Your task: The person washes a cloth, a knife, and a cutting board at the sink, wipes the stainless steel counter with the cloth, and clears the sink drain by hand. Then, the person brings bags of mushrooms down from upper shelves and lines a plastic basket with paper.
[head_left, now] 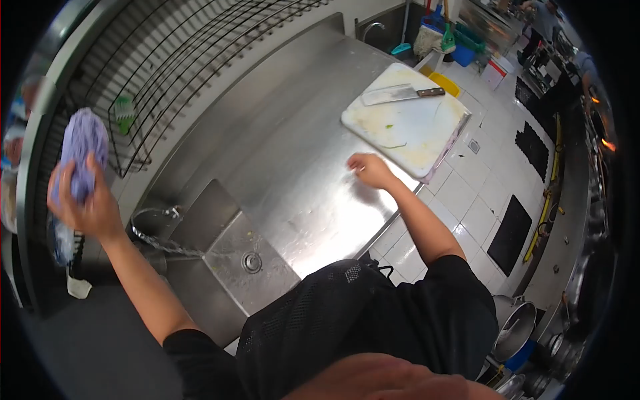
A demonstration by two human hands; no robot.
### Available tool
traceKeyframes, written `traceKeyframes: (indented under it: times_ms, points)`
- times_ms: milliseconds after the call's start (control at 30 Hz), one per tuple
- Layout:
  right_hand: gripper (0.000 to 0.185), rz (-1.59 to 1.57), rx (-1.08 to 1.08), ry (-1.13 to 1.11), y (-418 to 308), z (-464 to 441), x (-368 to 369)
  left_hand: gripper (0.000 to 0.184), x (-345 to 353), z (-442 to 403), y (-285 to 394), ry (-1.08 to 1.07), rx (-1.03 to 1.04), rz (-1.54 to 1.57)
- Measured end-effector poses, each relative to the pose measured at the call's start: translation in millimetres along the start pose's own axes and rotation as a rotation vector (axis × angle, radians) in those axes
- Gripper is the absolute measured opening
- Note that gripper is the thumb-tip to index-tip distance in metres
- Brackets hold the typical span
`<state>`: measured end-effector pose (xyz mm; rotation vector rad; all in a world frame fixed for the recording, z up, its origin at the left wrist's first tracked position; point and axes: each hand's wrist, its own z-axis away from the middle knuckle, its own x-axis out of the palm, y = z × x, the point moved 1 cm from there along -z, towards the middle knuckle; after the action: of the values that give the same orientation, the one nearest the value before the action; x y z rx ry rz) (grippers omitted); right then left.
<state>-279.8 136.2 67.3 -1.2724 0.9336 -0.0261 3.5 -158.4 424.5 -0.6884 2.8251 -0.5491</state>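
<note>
A purple cloth (85,150) is gripped in my left hand (87,203), raised at the left beside the wire rack. My right hand (370,170) hovers over or rests on the steel counter (287,133), its fingers curled; what they hold, if anything, cannot be made out. Just beyond it lies a white cutting board (407,127) with a cleaver (403,94) on its far part and small green scraps. Water runs from the faucet (157,213) into the steel sink (227,267).
Above the counter's back edge runs a wire rack (193,40) holding a green brush (124,115). Mops (430,40) stand by the far corner. Black mats (510,235) lie on the tiled floor. A metal pot (515,327) is at the lower right. People are in the far background.
</note>
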Motion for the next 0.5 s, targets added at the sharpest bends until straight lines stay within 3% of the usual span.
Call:
traceKeyframes:
  times_ms: [33,100,133,233,300,433,500]
  points:
    - [0.028,0.123,0.053,0.153,12.6,-1.4,-27.5,0.021,21.6,-1.0,-2.2,0.008,-0.002,0.001]
    - [0.032,0.287,0.093,0.416,45.0,-9.5,-82.8,0.022,60.1,12.7,1.4,-0.447,-0.096,0.06]
    - [0.034,0.327,0.084,0.53,63.4,-21.0,-109.1,0.027,76.9,43.9,-8.9,-0.709,-0.389,0.163]
    - [0.045,0.461,0.123,0.645,102.2,-52.5,-173.7,0.033,74.5,46.1,18.0,-0.649,-0.347,-0.135]
    - [0.055,0.676,0.379,0.584,138.1,-79.2,-202.9,0.036,73.9,52.4,18.3,-0.661,-0.429,-0.158]
    - [0.044,1.011,0.507,0.453,183.4,-85.9,-202.6,0.037,71.0,46.5,23.6,-0.642,-0.498,-0.166]
    - [0.037,1.099,0.544,0.405,181.8,-92.4,-202.8,0.037,72.2,48.0,22.9,-0.638,-0.434,-0.163]
